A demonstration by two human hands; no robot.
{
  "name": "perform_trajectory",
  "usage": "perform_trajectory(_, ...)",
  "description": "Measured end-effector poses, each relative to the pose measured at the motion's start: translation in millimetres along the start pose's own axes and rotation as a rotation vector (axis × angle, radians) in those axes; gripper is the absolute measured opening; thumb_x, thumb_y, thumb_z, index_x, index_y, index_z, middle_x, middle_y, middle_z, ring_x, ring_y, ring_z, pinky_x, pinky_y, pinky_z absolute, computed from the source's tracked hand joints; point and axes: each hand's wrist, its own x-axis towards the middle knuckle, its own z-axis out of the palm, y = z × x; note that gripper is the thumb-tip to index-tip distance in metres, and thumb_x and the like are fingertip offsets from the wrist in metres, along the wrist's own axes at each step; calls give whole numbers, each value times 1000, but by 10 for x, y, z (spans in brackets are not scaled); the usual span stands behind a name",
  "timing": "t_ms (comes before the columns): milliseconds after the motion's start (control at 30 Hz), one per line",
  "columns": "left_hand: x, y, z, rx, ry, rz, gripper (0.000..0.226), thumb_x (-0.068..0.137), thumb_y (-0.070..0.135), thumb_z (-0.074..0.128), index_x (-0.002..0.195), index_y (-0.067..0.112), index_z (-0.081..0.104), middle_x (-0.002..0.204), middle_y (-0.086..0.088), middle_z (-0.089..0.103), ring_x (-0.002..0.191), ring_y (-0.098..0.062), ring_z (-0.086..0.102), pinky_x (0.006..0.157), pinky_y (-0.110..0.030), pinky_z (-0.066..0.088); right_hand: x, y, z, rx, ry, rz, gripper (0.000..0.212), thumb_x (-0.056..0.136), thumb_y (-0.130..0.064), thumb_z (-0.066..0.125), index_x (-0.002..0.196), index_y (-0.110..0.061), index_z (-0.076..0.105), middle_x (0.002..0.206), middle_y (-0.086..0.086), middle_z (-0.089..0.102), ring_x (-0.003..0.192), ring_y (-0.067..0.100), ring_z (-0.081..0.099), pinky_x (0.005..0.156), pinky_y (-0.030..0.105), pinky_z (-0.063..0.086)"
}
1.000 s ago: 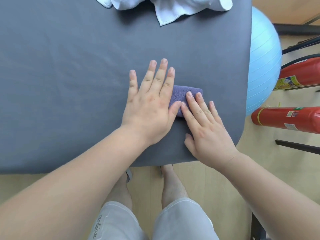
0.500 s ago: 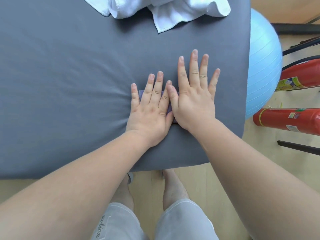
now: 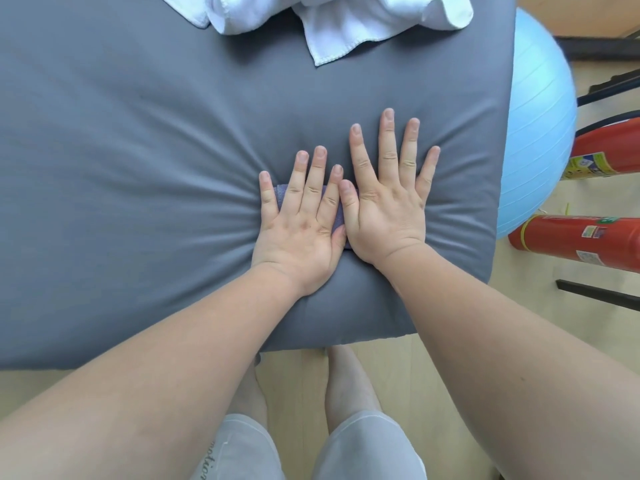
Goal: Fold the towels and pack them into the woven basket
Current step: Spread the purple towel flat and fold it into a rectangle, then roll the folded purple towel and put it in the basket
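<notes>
A small folded purple towel [image 3: 337, 220] lies on the grey mattress [image 3: 138, 168], almost wholly covered by my hands. My left hand [image 3: 301, 223] lies flat on it with fingers spread. Beside it, my right hand [image 3: 384, 202] presses flat on the towel's right part, thumb against my left index finger. The mattress dents and wrinkles around both palms. A crumpled white towel [image 3: 346, 19] lies at the far edge of the mattress. No woven basket is in view.
A light blue exercise ball [image 3: 536, 126] sits against the mattress's right side. Two red fire extinguishers [image 3: 581, 237] lie on the wooden floor to the right, near black bars. My legs and feet stand at the mattress's near edge.
My right hand slid from the towel's near right corner up onto the towel, flat beside my left hand. Both hands now press harder, and the mattress wrinkles around them.
</notes>
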Motion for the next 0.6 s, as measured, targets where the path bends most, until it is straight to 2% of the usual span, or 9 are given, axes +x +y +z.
perform_trajectory(133, -29, 8, -139, 14, -49, 1, 73, 98, 54, 9, 152, 14, -19, 164, -10, -21, 152, -29, -18, 118, -64, -4, -20, -2, -105, 2, -41, -15, 62, 103, -51, 22, 161, -32, 7, 169, 7, -5, 154, 36, -10, 122, 61, -5)
perform_trajectory(233, -117, -56, -327, -49, -73, 31, 76, 99, 57, 15, 157, 15, -13, 166, -6, -17, 153, -25, -14, 121, -59, 0, -184, 53, -247, -14, -61, -90, 60, 104, -48, 27, 158, -23, 28, 169, 8, -1, 154, 37, -7, 123, 58, -1)
perform_trajectory(300, -177, -142, -463, -99, -98, 40, 83, 98, 60, 28, 159, 14, -5, 168, -3, -3, 154, -22, -1, 123, -52, 9, -358, 112, -313, -26, -67, -154, 58, 101, -49, 38, 146, -15, 48, 168, 9, 11, 155, 37, 1, 123, 57, 6)
perform_trajectory(333, -204, -184, -559, -115, -112, 27, 87, 96, 62, 37, 159, 14, 2, 166, -3, 11, 152, -23, 11, 121, -48, 17, -449, 133, -363, -27, -79, -170, 55, 98, -51, 45, 136, -14, 56, 167, 9, 19, 154, 38, 5, 123, 57, 9)
perform_trajectory(400, -241, -245, -749, -61, -131, 6, 87, 89, 63, 54, 156, 16, 23, 147, -3, 43, 136, -25, 37, 107, -44, 35, -588, 127, -490, -19, -127, -163, 46, 89, -52, 61, 117, -17, 62, 158, 7, 40, 153, 38, 14, 123, 56, 15)
perform_trajectory(467, -302, -263, -927, 34, -137, 23, 61, 86, 57, 62, 134, 20, 52, 121, -1, 56, 116, -26, 48, 91, -40, 41, -683, 64, -639, -3, -163, -178, 35, 83, -42, 71, 106, -17, 60, 132, 5, 63, 149, 35, 29, 121, 51, 23)
perform_trajectory(500, -350, -266, -1023, 29, -144, 27, 47, 86, 54, 64, 118, 21, 60, 112, -1, 57, 110, -25, 50, 86, -39, 42, -730, 17, -734, 11, -182, -198, 28, 84, -34, 71, 102, -17, 58, 116, 4, 68, 144, 33, 37, 117, 45, 28)
perform_trajectory(533, -415, -267, -1116, -12, -152, 14, 38, 84, 51, 67, 107, 20, 64, 106, -1, 58, 106, -26, 52, 82, -37, 42, -780, -35, -846, 48, -208, -208, 23, 85, -29, 69, 100, -17, 56, 105, 5, 69, 136, 32, 46, 109, 40, 34)
perform_trajectory(600, -597, -267, -1345, -181, -152, -74, 29, 79, 44, 73, 95, 21, 66, 97, 0, 59, 100, -26, 55, 76, -35, 43, -868, -104, -1129, 209, -261, -144, 23, 86, -27, 69, 99, -18, 52, 93, 4, 65, 107, 30, 57, 81, 36, 39)
